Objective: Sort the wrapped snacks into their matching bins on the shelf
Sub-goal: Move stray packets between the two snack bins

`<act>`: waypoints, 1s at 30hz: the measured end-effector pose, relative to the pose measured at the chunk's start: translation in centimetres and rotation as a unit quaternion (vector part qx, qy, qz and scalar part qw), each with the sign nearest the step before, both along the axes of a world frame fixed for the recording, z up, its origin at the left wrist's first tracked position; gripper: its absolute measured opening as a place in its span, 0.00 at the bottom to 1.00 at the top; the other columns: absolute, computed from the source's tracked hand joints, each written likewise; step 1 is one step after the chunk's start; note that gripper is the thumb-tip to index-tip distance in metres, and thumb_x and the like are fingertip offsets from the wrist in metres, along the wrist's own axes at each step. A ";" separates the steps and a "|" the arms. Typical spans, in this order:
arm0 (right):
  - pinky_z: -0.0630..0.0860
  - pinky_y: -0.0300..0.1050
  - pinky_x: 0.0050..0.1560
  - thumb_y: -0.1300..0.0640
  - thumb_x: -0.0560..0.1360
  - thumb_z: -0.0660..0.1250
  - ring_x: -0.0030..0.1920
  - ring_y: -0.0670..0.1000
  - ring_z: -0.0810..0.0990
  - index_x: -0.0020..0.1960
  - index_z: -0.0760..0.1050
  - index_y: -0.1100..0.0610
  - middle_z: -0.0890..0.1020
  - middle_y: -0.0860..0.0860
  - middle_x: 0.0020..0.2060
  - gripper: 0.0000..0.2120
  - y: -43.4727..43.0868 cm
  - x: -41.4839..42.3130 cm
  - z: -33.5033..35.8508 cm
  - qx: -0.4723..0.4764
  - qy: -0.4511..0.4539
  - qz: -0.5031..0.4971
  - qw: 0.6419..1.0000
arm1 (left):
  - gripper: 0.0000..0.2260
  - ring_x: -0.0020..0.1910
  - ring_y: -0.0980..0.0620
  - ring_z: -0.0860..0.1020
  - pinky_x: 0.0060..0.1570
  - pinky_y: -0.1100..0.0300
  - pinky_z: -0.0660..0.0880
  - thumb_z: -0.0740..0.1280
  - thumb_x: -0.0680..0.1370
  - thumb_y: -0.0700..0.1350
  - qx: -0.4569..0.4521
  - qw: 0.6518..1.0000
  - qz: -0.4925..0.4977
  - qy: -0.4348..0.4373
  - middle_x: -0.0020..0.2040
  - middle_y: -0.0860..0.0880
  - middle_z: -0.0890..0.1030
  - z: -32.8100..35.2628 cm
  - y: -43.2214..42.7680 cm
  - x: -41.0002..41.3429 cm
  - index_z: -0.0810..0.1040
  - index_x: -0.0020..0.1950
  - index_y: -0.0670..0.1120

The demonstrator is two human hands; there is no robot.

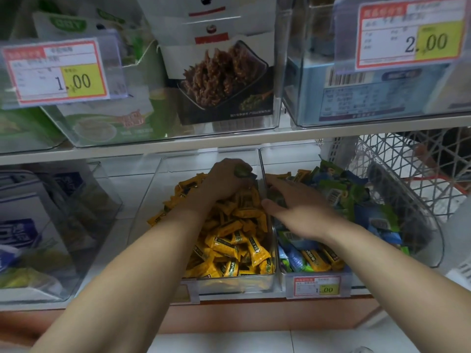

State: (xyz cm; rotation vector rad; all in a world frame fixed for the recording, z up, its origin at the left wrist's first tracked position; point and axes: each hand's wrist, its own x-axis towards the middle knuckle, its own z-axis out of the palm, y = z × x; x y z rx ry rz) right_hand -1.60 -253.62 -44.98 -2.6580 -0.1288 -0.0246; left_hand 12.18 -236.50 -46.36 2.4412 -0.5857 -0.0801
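Two clear bins sit side by side on the lower shelf (178, 146): the middle bin (229, 284) is heaped with yellow snacks (229, 233), and the right-hand bin (286, 284) holds a mixed pile (339, 189) of green, blue and yellow wrappers. The risk I see is plain: my left hand (226, 179) is curled round a green snack (243, 171) at the back of the middle bin, directly above the yellow heap. If my grip slackens there, it drops in with the wrong sort and slides out of sight between them. My forearm also lies across the heap, so drawing it back carelessly could drag yellow bars over the low front wall. On the other side, several stray yellow bars (316, 261) lie near the front of the right-hand bin, and raking through the pile could bury them deeper. My left arm reaches far in, wrist bent down, fingers closed on the green wrapper. My right hand (303, 215) stretches in from the right, palm down, fingers straight and spread over the wall between the bins. It grasps nothing that I can see, though whether the fingertips touch a wrapper beneath them I cannot tell. Both hands are near each other but apart.
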 end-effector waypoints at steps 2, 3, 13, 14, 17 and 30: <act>0.67 0.48 0.70 0.38 0.79 0.61 0.73 0.53 0.66 0.79 0.57 0.47 0.67 0.49 0.75 0.32 0.2 0.0 0.3 0.023 -0.018 -0.012 0.999 | 0.15 0.59 0.49 0.76 0.60 0.53 0.73 0.73 0.74 0.51 -0.054 0.998 0.029 -0.025 0.61 0.49 0.80 1.3 0.8 -1.3 0.81 0.60 0.50; 0.67 0.48 0.69 0.39 0.78 0.63 0.73 0.52 0.67 0.78 0.59 0.48 0.68 0.49 0.74 0.32 0.4 -0.1 0.4 0.037 -0.043 -0.019 0.998 | 0.14 0.58 0.51 0.76 0.60 0.54 0.73 0.73 0.75 0.51 -0.077 0.996 0.038 -0.035 0.60 0.50 0.80 2.0 1.3 -2.2 0.81 0.60 0.51; 0.77 0.48 0.60 0.51 0.75 0.71 0.58 0.45 0.79 0.66 0.75 0.45 0.82 0.44 0.57 0.19 5.0 -2.0 2.1 0.243 -0.144 0.037 0.959 | 0.07 0.51 0.48 0.84 0.50 0.56 0.81 0.70 0.77 0.42 -0.393 0.894 0.072 0.203 0.50 0.47 0.86 4.4 2.9 -11.3 0.82 0.54 0.48; 0.78 0.48 0.57 0.52 0.75 0.71 0.55 0.45 0.80 0.62 0.76 0.45 0.83 0.43 0.54 0.16 5.1 -2.2 2.2 0.255 -0.146 0.037 0.955 | 0.07 0.52 0.47 0.83 0.51 0.55 0.81 0.68 0.78 0.39 -0.413 0.879 0.071 0.226 0.51 0.45 0.85 4.3 3.0 -11.7 0.82 0.54 0.46; 0.78 0.50 0.58 0.54 0.74 0.73 0.57 0.47 0.81 0.64 0.77 0.47 0.83 0.45 0.56 0.19 4.6 -2.4 2.0 0.287 -0.125 0.006 0.950 | 0.11 0.55 0.45 0.82 0.54 0.55 0.79 0.64 0.77 0.30 -0.453 0.850 0.030 0.267 0.54 0.41 0.84 4.1 3.5 -12.6 0.79 0.57 0.40; 0.83 0.50 0.46 0.55 0.78 0.69 0.51 0.55 0.85 0.60 0.77 0.57 0.84 0.56 0.53 0.12 4.4 -2.7 3.0 0.591 0.020 -0.106 0.800 | 0.12 0.50 0.63 0.80 0.49 0.67 0.77 0.72 0.75 0.49 -0.244 0.965 0.067 -0.066 0.49 0.60 0.82 2.7 1.8 -13.9 0.75 0.57 0.58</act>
